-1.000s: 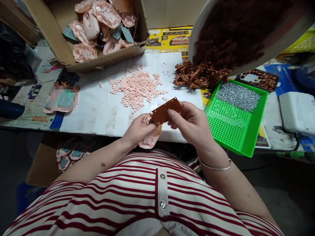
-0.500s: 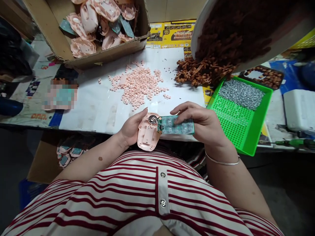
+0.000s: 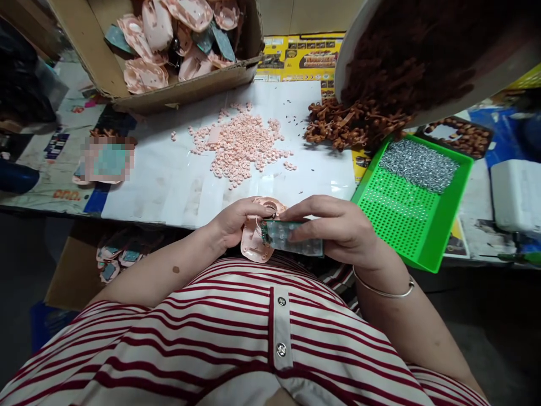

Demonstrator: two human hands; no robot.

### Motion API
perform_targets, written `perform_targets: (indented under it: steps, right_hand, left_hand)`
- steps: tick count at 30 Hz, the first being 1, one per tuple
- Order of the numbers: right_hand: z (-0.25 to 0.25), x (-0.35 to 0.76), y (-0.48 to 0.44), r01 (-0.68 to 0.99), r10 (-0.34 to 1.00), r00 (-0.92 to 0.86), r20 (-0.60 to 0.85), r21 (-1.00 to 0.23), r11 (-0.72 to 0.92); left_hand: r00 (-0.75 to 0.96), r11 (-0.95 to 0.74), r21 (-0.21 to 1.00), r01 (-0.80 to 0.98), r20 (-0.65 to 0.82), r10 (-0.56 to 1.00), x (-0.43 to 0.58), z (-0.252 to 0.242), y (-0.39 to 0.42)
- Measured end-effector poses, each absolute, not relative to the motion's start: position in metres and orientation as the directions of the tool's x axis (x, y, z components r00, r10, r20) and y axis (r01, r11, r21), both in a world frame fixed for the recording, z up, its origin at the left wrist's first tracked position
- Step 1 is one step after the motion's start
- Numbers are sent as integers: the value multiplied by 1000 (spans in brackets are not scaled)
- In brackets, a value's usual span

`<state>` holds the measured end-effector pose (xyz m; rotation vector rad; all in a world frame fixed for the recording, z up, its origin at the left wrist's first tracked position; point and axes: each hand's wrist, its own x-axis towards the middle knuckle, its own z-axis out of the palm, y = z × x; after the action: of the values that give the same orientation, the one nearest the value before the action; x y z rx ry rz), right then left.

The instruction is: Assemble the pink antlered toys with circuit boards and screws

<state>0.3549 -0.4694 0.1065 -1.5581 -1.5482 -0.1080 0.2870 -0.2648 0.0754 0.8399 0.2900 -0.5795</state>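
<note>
My left hand point(image 3: 236, 223) grips a pink plastic shell point(image 3: 256, 248) by its left side, with the thumb lying over its upper part. A round dark part, partly under the fingers, sits near the top of the shell. In my right hand point(image 3: 338, 228) is a green circuit board point(image 3: 291, 237), held between thumb and fingers. The board's left end overlaps the shell, and what lies beneath it is hidden. On the table beyond lies a heap of small pink plastic pieces point(image 3: 240, 144).
A cardboard box point(image 3: 190, 84) of pink shells and boards stands at the back left. Brown branching plastic parts point(image 3: 338, 127) spill from a tilted white tub point(image 3: 344, 62). A green tray point(image 3: 443, 242) at right holds small silvery pieces. Another box point(image 3: 70, 276) sits below left.
The circuit board has moved left and down, over the shell. My left thumb has come in over the shell's top, by the round part. The view has shifted slightly.
</note>
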Motion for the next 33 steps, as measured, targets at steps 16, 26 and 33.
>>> perform_targets:
  steps: [16,26,33]
  right_hand:
    - [57,343,-497,505,636,733,241,-820,-271]
    - [95,350,-468,720,480,691,541,-576,-387]
    - [75,340,-419,829,627,551,550,-446,-337]
  left_hand:
    - [842,589,651,479,-531,-98,277,74,-267]
    - [911,557,763,328,-412,28,281,85,-257]
    - [941,523,818,240,-328,81,281,83,-264]
